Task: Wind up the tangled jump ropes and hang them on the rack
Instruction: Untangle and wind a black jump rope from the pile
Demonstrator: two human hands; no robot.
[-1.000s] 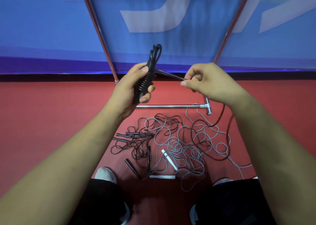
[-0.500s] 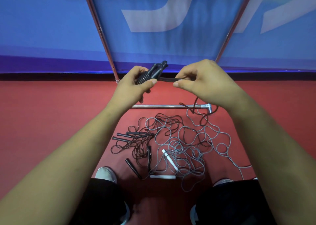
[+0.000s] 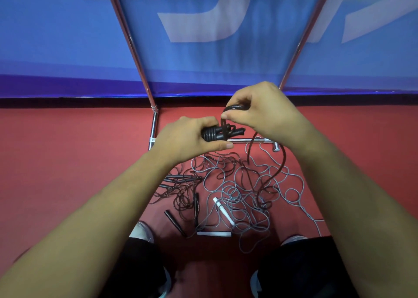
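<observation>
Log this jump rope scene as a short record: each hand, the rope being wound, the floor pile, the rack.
left hand: grips the coiled part of the black jump rope
right hand: pinches a loop of that rope's cord above the coil
tail: trails down into the rope pile
rope pile: tangled grey and black cords, white handles, on the red floor
rack: metal frame behind the hands; visible part holds no rope
</observation>
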